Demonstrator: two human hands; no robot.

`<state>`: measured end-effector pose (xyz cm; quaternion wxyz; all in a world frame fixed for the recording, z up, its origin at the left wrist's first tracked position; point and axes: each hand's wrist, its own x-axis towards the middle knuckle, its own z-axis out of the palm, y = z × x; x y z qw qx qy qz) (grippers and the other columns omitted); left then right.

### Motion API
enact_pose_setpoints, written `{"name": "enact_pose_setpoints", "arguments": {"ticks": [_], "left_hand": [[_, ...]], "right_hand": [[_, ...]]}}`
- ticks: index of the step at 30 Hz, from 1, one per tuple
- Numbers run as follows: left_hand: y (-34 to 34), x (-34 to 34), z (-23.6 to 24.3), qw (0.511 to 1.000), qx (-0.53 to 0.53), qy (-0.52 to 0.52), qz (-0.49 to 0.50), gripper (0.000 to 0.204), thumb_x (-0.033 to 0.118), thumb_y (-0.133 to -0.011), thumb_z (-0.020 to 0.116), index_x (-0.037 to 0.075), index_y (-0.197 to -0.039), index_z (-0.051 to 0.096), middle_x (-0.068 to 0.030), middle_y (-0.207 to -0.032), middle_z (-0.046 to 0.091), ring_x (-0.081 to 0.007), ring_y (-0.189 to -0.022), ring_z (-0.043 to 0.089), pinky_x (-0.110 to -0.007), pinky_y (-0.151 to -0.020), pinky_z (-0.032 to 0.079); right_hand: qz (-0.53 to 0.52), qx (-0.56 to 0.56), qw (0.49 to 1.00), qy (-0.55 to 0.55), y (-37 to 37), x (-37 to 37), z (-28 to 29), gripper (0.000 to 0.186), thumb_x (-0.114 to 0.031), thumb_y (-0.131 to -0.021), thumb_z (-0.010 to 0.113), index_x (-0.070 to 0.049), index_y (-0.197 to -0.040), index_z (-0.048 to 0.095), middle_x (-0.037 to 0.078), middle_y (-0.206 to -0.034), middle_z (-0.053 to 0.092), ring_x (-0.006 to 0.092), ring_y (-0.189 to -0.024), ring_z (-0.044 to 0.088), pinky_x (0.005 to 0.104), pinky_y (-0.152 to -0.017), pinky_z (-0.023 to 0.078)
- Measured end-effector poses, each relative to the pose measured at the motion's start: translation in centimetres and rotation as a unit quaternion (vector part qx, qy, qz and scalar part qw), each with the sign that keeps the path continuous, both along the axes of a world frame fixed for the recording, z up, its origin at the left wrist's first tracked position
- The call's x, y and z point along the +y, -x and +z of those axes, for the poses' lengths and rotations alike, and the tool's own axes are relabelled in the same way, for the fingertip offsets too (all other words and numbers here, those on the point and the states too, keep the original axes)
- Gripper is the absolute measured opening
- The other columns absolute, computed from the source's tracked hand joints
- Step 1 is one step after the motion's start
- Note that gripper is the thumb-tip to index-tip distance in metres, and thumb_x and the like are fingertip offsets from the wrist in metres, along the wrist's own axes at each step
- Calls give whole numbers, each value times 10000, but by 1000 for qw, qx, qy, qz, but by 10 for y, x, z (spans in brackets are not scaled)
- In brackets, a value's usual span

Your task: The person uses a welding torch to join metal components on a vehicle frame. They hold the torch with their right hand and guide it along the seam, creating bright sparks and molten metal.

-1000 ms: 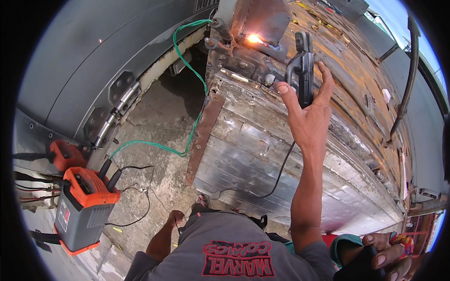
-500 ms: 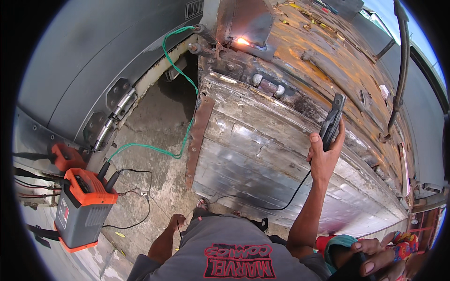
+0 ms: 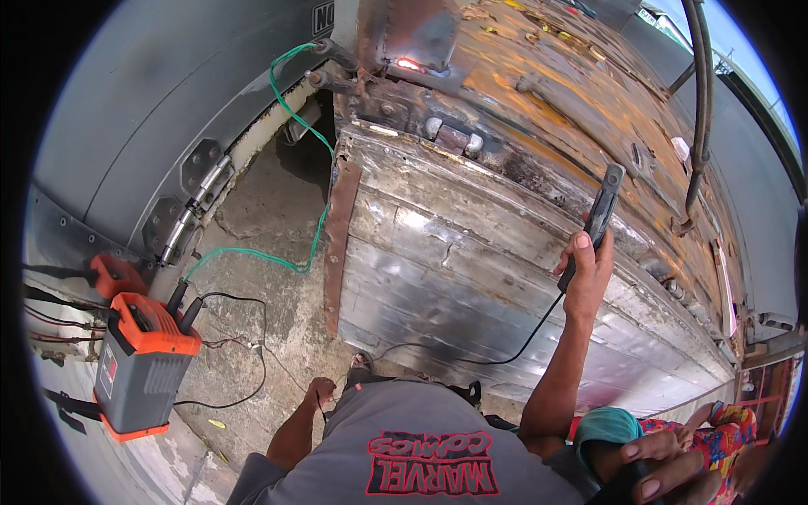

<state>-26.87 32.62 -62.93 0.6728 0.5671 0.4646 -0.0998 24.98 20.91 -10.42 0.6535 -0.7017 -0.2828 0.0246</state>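
Note:
My right hand [image 3: 589,273] is wrapped round a black welding electrode holder [image 3: 603,210], raised over the edge of the metal-clad panel. A black cable [image 3: 526,341] trails from its lower end. My left hand [image 3: 321,390] hangs low beside my grey shirt, fingers curled; a thin dark thing shows at it, too small to name. Farther off, a weld spot [image 3: 408,63] glows orange at the foot of an upright steel plate [image 3: 418,34]. An orange and grey welding machine [image 3: 145,366] hangs at left, with cables plugged into it.
A green cable [image 3: 278,263] loops up to a grey metal door [image 3: 160,93] with a steel hinge. Rusty plating [image 3: 539,59] spreads at the far right, crossed by a bent bar [image 3: 700,109]. At lower right are another person's hand [image 3: 665,471] and a teal head covering [image 3: 608,427].
The view has shifted, so most fixed things sit farther left. My right hand has turned the electrode holder a little. The weld glow is smaller and redder.

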Motion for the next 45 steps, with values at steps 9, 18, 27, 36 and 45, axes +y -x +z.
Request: {"name": "enact_pose_setpoints", "arguments": {"ticks": [9,18,27,36,45], "left_hand": [[1,-7,11,984,-27,-112,-138,238,241,-1017,573,60,-942,708,-98,-872,697,-240,-765,717,-381,-626,551],[0,-21,21,974,-169,-128,-82,279,283,-1040,559,35,-983,672,-92,-829,673,-218,-629,670,-331,-487,503],[14,-29,15,953,-71,-185,-228,162,168,-938,634,35,-894,717,-102,-794,701,-231,-573,674,-354,-456,504],[11,-38,16,812,78,-405,-413,217,248,-751,759,144,-934,809,-95,-993,799,-318,-1073,773,-472,-903,631],[12,-43,21,831,45,-396,-387,252,261,-766,761,153,-985,824,-91,-1037,797,-314,-1091,764,-451,-905,625]], "right_hand": [[5,-2,998,66,-9,-18,-1,595,-455,-919,841,-20,-1237,587,26,-886,598,109,-692,574,290,-605,532],[7,28,996,84,2,-29,2,606,-456,-830,933,-43,-1128,604,-9,-859,546,96,-694,535,272,-608,497],[71,-18,982,173,27,-53,-1,682,-377,-753,962,-54,-1204,564,11,-919,531,159,-840,514,323,-771,469],[171,-5,940,295,69,-40,-24,703,-363,-739,960,-37,-1263,623,58,-883,597,201,-823,580,378,-761,515],[206,98,966,125,64,-15,-55,701,-440,-782,991,-27,-1212,622,-30,-911,519,116,-823,498,304,-713,440]]}}
